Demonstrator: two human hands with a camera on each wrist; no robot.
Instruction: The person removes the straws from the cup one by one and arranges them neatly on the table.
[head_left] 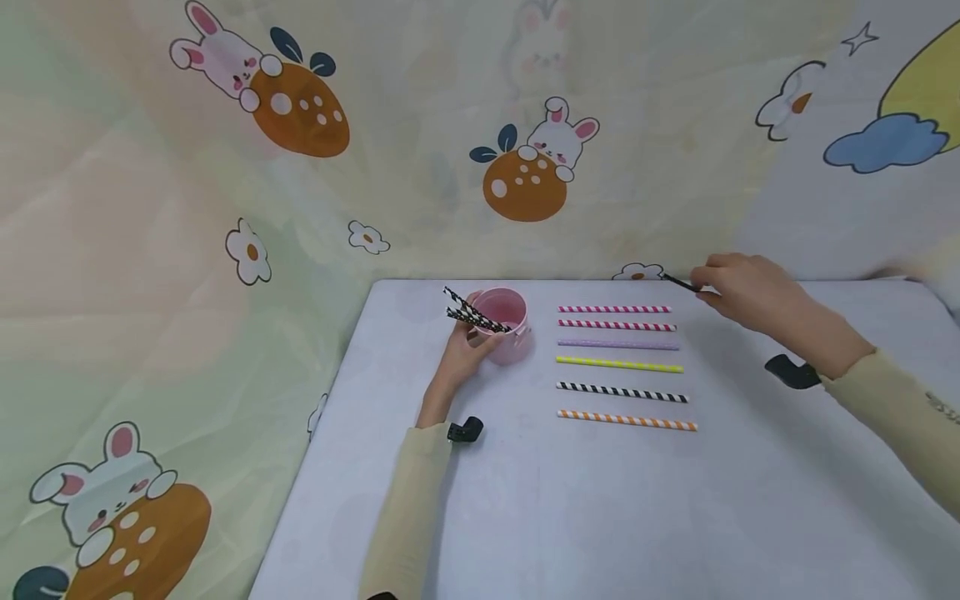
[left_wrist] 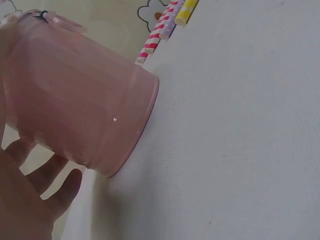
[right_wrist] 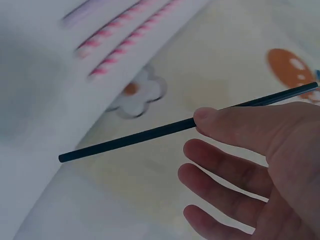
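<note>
My left hand grips a translucent pink cup at the left of the table, fingers round its side. In the left wrist view the cup looks tilted because of the camera angle. Black-and-white patterned straws lean out over the cup's left rim, by the left thumb. Above the back right edge of the table, my right hand pinches a slim dark straw between thumb and forefinger. The other fingers of that hand hang loosely bent below it.
Several striped paper straws lie in a column mid-table: two pink ones, a lilac one, a yellow one, a black-and-white one and an orange one. A cartoon-printed cloth hangs behind the white table.
</note>
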